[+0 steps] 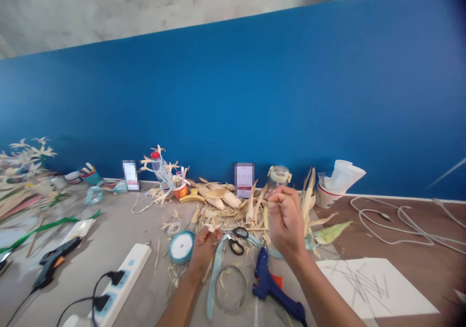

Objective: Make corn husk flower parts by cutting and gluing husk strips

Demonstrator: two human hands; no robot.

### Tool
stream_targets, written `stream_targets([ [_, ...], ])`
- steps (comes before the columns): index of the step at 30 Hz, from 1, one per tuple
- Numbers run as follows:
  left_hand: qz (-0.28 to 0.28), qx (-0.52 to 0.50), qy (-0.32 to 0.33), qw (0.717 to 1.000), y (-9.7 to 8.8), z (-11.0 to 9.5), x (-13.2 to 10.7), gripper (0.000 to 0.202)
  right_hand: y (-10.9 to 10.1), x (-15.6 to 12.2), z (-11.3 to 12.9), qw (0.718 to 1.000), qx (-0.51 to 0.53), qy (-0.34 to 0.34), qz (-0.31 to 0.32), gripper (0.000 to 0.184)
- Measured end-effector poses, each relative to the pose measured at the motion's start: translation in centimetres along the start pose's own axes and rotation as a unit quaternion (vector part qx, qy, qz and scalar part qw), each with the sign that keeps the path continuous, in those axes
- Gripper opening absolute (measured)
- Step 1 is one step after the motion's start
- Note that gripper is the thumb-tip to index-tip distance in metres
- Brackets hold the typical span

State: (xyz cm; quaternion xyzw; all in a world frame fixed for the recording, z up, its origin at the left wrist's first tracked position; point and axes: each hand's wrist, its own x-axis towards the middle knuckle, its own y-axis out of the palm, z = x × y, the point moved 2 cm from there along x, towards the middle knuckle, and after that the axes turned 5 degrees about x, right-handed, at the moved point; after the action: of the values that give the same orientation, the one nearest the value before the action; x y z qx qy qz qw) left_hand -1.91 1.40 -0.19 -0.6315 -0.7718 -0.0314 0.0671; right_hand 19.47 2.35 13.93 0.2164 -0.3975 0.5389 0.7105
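Observation:
My left hand (204,248) is closed in a pinch on a small pale husk piece (209,227) at its fingertips. Raised higher to the right, my right hand (286,218) has its fingers pressed together; what they hold, if anything, is too small to name. Between the hands lie black-handled scissors (237,246). A roll of light blue ribbon (181,247) sits just left of my left hand. Below the hands are a wire coil (246,288) and a dark blue glue gun (271,288). Dried husks (222,198) are heaped behind them.
A power strip (133,269) with black plugs and a black glue gun (45,269) lie left. Thin wires rest on white paper (404,298) at right. Behind stand a lidded jar (279,174), a paper cup (325,198) and husk flowers on a bottle (156,164). White cables (386,239) cross the right side.

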Motion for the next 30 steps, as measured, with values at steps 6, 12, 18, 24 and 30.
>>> stream_targets([
  [6, -0.020, 0.031, 0.021, 0.999, -0.5, -1.0, 0.3, 0.029, 1.0, -2.9, -2.5, 0.970, -0.007, 0.135, 0.201, 0.022],
  [12, -0.036, 0.047, 0.032, 0.998, -0.5, -1.8, 0.1, 0.015, 4.6, -6.7, -3.5, 0.899, -0.162, 0.206, 0.349, 0.020],
  [18, -0.053, 0.052, 0.030, 0.997, -0.7, -1.7, 0.3, 0.017, 6.3, -7.2, -3.5, 0.838, -0.266, 0.159, 0.448, 0.019],
  [24, -0.061, 0.083, 0.064, 0.993, -1.0, -0.7, 0.4, 0.015, 6.8, -7.9, -3.4, 0.806, -0.305, 0.127, 0.491, 0.024],
  [30, -0.045, 0.108, 0.053, 0.992, -0.5, -1.1, 0.1, 0.019, 7.1, -7.3, -2.8, 0.801, -0.310, 0.125, 0.498, 0.037],
])
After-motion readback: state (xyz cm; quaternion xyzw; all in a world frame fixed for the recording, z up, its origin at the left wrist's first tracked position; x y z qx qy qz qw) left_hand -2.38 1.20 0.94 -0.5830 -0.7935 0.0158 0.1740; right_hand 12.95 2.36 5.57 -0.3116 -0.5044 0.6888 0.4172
